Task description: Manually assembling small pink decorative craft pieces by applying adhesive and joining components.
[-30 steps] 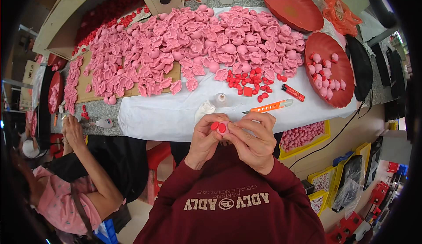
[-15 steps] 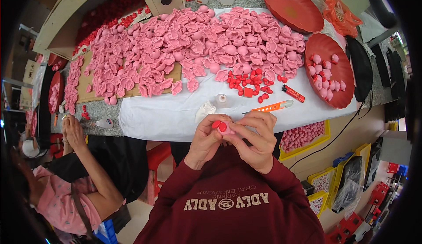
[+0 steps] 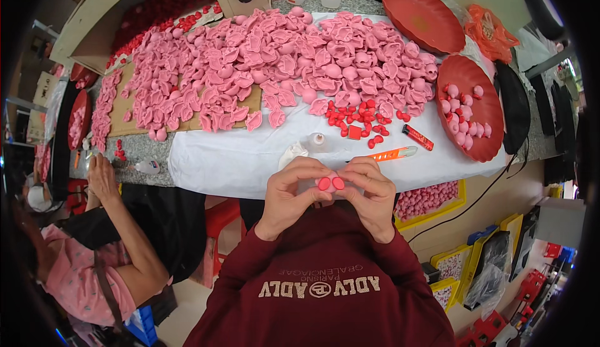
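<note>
My left hand [image 3: 289, 196] and my right hand [image 3: 370, 194] are raised together close to my chest, below the table's front edge. Between their fingertips they pinch a small pink piece [image 3: 330, 184] with two red round bits on top. A big heap of pink moulded pieces [image 3: 275, 72] covers the white cloth [image 3: 250, 156] on the table beyond my hands. A small pile of red bits [image 3: 356, 119] lies just past my fingers.
A red tray [image 3: 470, 106] with several pink balls sits at right, another red tray [image 3: 422, 15] behind it. An orange knife [image 3: 392, 154], a red tube [image 3: 416, 137] and a small glue bottle [image 3: 316, 140] lie near the front. A co-worker's arm [image 3: 119, 216] rests at left.
My hands have shifted slightly right and closed tighter around the small piece; its two red bits now face up between my thumbs.
</note>
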Motion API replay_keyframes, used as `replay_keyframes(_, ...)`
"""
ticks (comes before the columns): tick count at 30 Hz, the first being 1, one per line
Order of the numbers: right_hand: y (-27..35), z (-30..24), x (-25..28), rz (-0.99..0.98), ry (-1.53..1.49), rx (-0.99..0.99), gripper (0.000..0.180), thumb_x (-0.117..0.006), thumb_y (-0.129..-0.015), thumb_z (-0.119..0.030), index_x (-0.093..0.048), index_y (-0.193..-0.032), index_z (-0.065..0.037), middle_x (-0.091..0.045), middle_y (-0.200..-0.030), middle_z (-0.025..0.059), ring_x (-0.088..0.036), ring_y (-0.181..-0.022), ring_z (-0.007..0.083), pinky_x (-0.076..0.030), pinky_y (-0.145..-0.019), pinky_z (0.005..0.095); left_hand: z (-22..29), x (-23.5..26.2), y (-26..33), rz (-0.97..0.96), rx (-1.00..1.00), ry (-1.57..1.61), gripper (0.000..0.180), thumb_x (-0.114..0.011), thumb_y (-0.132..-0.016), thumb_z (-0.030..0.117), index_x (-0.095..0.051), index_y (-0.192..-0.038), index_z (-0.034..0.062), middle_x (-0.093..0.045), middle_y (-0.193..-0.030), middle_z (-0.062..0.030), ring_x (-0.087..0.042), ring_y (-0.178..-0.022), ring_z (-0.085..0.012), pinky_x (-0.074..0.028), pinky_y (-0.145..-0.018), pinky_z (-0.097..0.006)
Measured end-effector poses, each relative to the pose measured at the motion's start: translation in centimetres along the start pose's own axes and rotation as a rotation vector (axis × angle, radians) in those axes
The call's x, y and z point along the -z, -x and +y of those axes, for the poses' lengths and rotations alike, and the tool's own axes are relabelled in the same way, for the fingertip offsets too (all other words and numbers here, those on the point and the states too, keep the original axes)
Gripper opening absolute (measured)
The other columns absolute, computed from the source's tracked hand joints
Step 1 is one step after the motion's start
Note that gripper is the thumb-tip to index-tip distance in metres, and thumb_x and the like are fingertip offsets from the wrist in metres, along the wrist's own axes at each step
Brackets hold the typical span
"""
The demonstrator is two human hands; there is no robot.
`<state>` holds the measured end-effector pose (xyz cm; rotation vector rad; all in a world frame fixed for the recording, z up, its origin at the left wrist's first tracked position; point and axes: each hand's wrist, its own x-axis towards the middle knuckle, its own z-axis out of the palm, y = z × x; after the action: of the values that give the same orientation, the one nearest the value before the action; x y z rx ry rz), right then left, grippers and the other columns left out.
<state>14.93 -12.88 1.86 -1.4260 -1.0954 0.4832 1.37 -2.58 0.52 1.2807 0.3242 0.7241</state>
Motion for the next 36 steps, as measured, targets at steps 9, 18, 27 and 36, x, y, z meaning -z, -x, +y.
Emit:
replay_keyframes(9, 0.5, 1.9, 0.1, -0.032, -0.17, -0.089, 0.021, -0.069, -0.066, 0.001, -0.067, -0.087, -0.001, -0.064, -0.084, 0.0059, -0.052, -0.087, 0.0208, -0.042, -0.076, 0.0298, 1.1, -0.8, 0.5, 0.06, -0.016, -0.179, 0.028, -0.072, -0.064, -0.005, -0.065, -0.09, 0.0024, -0.058, -0.094, -0.0101, -0.056, -0.087, -0.016, -0.046, -0.076, -0.027)
replay_keyframes(18, 0.4, 2.0, -0.2, -0.048, -0.232, -0.092, 0.022, -0.07, -0.065, 0.002, -0.067, -0.086, -0.001, -0.064, -0.084, 0.0061, -0.052, -0.085, 0.021, -0.043, -0.074, 0.0295, 1.7, -0.8, 0.7, 0.09, -0.035, -0.273, 0.026, -0.072, -0.064, -0.003, -0.068, -0.088, 0.0059, -0.06, -0.091, -0.0072, -0.057, -0.084, -0.0153, -0.048, -0.073, -0.026)
replay_keyframes(27, 0.2, 1.1, -0.2, -0.039, -0.197, -0.073, 0.023, -0.071, -0.063, 0.001, -0.066, -0.085, -0.001, -0.063, -0.085, 0.0062, -0.054, -0.086, 0.0213, -0.043, -0.075, 0.0299, 1.4, -0.5, 0.6, 0.064, 0.095, 0.006, 0.026, -0.066, -0.069, -0.008, -0.066, -0.093, 0.0037, -0.058, -0.094, -0.0087, -0.056, -0.087, -0.0162, -0.051, -0.073, -0.026)
replay_keyframes(36, -0.7, 0.4, 0.4, -0.196, 0.0, -0.046, 0.03, -0.072, -0.062, 0.0, -0.061, -0.09, -0.001, -0.058, -0.087, 0.0088, -0.052, -0.088, 0.0199, -0.041, -0.078, 0.0296, 2.3, -0.2, 0.2, 0.079, 0.058, -0.338, 0.035, -0.072, -0.066, -0.002, -0.056, -0.098, -0.0014, -0.059, -0.095, -0.0087, -0.056, -0.092, -0.0157, -0.042, -0.085, -0.029)
